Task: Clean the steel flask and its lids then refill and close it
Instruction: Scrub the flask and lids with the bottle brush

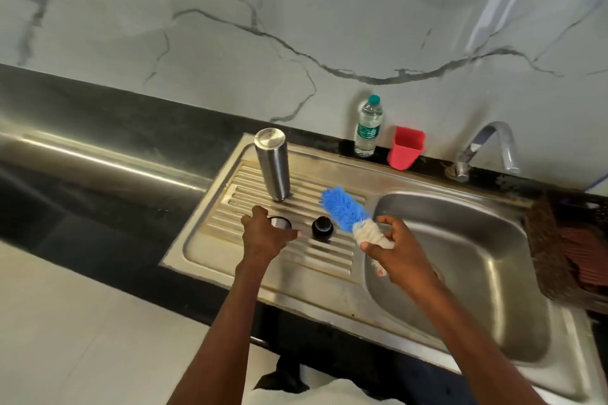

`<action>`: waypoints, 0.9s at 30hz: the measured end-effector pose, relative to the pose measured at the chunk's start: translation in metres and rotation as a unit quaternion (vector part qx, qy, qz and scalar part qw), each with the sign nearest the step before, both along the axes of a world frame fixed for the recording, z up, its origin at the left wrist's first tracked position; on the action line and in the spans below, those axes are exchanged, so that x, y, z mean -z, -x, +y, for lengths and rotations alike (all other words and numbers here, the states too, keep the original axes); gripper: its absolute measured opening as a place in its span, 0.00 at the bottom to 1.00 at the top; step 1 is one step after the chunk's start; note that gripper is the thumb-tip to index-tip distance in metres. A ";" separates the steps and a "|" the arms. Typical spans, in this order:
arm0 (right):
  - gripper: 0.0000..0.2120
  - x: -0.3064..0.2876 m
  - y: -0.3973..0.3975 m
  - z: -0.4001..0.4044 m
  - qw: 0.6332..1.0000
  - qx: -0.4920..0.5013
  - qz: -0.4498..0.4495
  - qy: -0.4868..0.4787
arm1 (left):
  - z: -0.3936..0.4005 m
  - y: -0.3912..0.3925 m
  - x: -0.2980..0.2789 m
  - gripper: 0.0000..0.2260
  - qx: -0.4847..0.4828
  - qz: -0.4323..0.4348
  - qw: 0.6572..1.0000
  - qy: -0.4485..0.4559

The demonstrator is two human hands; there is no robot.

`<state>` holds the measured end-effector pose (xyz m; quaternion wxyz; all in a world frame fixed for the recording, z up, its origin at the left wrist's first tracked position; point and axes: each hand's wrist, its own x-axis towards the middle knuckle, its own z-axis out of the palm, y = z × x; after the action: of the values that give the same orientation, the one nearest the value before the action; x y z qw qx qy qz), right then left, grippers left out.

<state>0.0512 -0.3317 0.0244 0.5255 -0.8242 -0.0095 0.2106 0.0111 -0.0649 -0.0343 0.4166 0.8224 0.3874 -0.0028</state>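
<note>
a: why is the steel flask standing upside down, left of centre on the ribbed drainboard?

b: probably it is draining; its mouth is facing down on the grooves, which are likely running water toward the sink basin at right.

a: and the lids?

b: the steel lid is lying just below the flask, and the left hand is curling its fingers around it. the black lid is sitting free beside it.

a: the right hand?

b: it is gripping the blue bottle brush by its white base, bristles pointing up-left, seemingly readying to scrub. a water bottle and red cup are waiting on the worktop behind.
</note>
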 end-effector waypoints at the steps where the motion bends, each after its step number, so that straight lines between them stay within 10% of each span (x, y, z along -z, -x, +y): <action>1: 0.28 0.000 0.001 0.003 1.000 0.000 0.002 -0.004 | 0.006 0.001 0.002 0.37 0.002 -0.008 1.000 -0.009; 27: 0.26 0.022 0.015 0.003 0.989 0.101 0.072 -0.076 | 0.001 -0.067 0.043 0.22 0.331 -0.105 0.911 -0.222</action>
<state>0.0358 -0.3285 0.0028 0.6046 -0.7612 0.0958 0.2140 0.0783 -0.0644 -0.0773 0.2362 0.9704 0.0378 0.0318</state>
